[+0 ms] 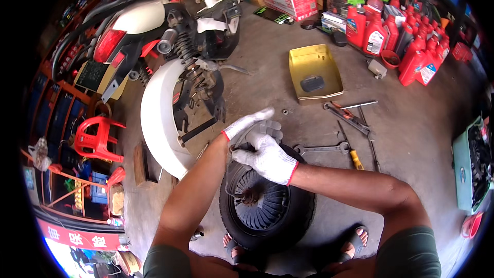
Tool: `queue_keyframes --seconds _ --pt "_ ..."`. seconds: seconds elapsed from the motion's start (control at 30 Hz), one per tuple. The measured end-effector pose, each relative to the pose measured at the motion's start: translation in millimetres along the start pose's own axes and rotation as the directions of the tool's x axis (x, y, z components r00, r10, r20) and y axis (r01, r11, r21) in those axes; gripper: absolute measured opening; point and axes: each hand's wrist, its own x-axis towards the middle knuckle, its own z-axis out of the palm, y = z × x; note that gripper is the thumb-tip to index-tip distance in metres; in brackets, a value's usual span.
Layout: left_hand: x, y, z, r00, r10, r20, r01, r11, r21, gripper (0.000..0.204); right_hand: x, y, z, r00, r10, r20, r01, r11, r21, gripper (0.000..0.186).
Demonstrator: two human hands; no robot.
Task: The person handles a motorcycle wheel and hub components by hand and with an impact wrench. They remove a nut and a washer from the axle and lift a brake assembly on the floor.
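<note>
Both hands wear white work gloves with grey palms and red cuffs, and they meet above a wheel with a black tyre (303, 211) and a finned dark hub (262, 208). My left hand (250, 123) lies behind the right one, its fingers stretched to the right. In front of it, my right hand (270, 158) has its thumb and fingers closed near a thin dark cable (228, 172). That cable rises from the hub's axle (250, 196) to the right thumb. Where the gloves overlap, the contact between them is hidden.
A partly dismantled motorcycle with a white fender (157, 108) stands left. Beyond the wheel lie a wrench (321, 149), a yellow-handled screwdriver (356, 159) and a yellow tray (315, 54). Red bottles (374, 36) crowd the far right; a red plastic chair (98, 139) is at left.
</note>
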Motion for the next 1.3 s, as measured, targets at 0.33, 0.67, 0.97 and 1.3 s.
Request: queue_keyframes --seconds 0.33,0.67,0.97,1.3 --pt "-90 103 52 0.695 0.712 0.101 -0.718 0.694 0.049 0.034 -4 -13 -2 0.997 -0.083 -0.008 0.083 0.989 0.125 0.019" --pt "-93 85 71 0.563 0.826 0.007 -0.815 0.554 0.173 0.074 17 -89 -53 0.951 -0.277 -0.136 0.296 0.942 0.156 0.018" --pt "-106 78 115 0.693 0.719 -0.062 -0.634 0.648 0.421 0.041 29 -126 -116 0.964 -0.207 -0.17 0.266 0.811 0.522 0.022" --pt "-105 83 46 0.598 0.736 -0.317 -0.547 0.664 0.51 0.025 41 -140 -239 0.693 -0.324 -0.644 0.661 0.642 0.389 0.011"
